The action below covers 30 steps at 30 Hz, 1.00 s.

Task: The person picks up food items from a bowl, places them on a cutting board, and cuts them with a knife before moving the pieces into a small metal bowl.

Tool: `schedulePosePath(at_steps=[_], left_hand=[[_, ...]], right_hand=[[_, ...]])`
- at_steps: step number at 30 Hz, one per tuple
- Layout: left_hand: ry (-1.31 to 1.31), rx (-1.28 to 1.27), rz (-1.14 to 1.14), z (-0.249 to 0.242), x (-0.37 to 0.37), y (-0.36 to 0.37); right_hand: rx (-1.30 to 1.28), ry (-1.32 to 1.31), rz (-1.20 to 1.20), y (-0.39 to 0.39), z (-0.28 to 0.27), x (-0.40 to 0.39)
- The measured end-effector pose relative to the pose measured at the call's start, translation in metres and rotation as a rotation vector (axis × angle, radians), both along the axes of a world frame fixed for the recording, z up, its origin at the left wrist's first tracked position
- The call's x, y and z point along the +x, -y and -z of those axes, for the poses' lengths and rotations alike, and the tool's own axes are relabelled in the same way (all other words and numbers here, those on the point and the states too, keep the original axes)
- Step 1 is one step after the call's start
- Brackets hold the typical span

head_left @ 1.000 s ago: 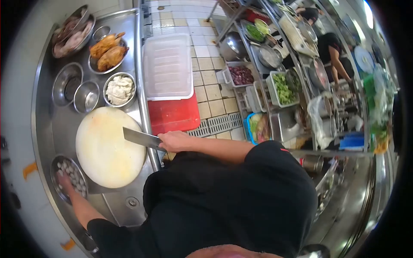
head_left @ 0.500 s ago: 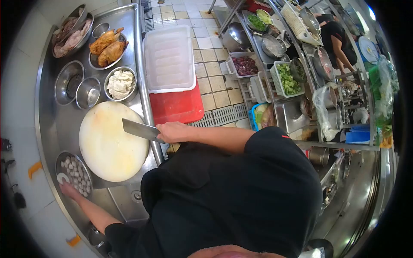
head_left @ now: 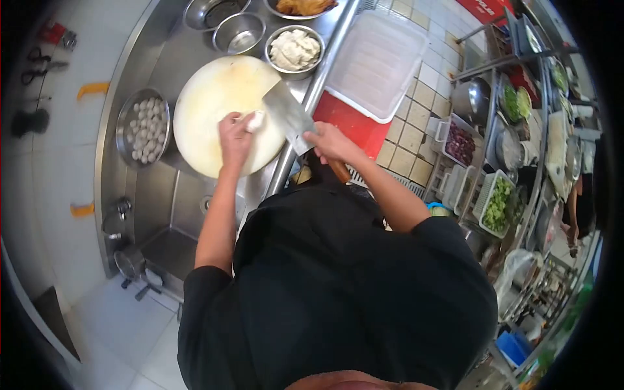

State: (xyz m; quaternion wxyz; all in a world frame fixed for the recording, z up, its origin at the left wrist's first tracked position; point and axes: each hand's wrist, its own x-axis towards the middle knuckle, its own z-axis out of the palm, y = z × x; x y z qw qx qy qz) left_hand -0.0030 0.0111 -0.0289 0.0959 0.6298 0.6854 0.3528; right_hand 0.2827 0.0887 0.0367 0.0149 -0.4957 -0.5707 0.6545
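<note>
My left hand (head_left: 235,138) is over the round white cutting board (head_left: 203,97), its fingers closed on a small white food piece (head_left: 256,121). In my right hand (head_left: 330,142) is a cleaver (head_left: 288,116), gripped near the blade with part of its wooden handle showing below. The broad blade hangs over the board's right edge, close to the white piece. Left of the board sits a metal bowl (head_left: 122,138) with many pale round balls (head_left: 148,127). Above the board stands another metal bowl (head_left: 318,60) of creamy white chunks (head_left: 294,50).
Empty metal bowls (head_left: 239,34) and a bowl of browned poultry (head_left: 302,6) stand farther up the steel counter. A sink (head_left: 172,250) lies at lower left. Right of the counter are a lidded plastic tub (head_left: 377,65) on a red one (head_left: 348,123) and shelves with food baskets (head_left: 495,203).
My left hand has moved from the ball bowl to above the board, now with a white piece. The cleaver stays in my right hand, its blade angled more downward. The view has shifted.
</note>
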Motion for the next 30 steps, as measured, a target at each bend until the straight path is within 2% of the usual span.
schedulePosePath(at_steps=[2,3,6,15,18,22,26,30], left_hand=[[0.047,-0.101,-0.035,-0.002,0.021,0.011],[0.026,-0.080,-0.031,-0.005,0.024,0.017],[0.203,-0.042,-0.083,-0.014,0.023,0.022],[0.032,-0.267,-0.128,-0.030,0.023,0.006],[-0.129,-0.217,-0.130,-0.036,0.027,0.007],[-0.074,-0.213,-0.092,-0.028,0.019,0.005],[-0.038,-0.250,-0.104,-0.033,0.021,0.004],[0.000,-0.216,-0.135,-0.027,0.021,0.006]], right_hand=[[-0.048,-0.050,0.070,-0.006,0.007,0.005],[-0.056,-0.087,0.061,-0.009,0.005,0.007],[-0.034,-0.056,0.050,-0.012,-0.001,0.004],[-0.085,-0.161,0.069,-0.021,0.029,-0.023],[-0.046,-0.164,0.048,-0.024,0.029,-0.028],[-0.029,-0.137,0.023,-0.028,0.018,-0.038],[-0.026,-0.140,0.005,-0.026,0.051,-0.051],[-0.043,-0.187,0.021,-0.013,0.040,-0.040]])
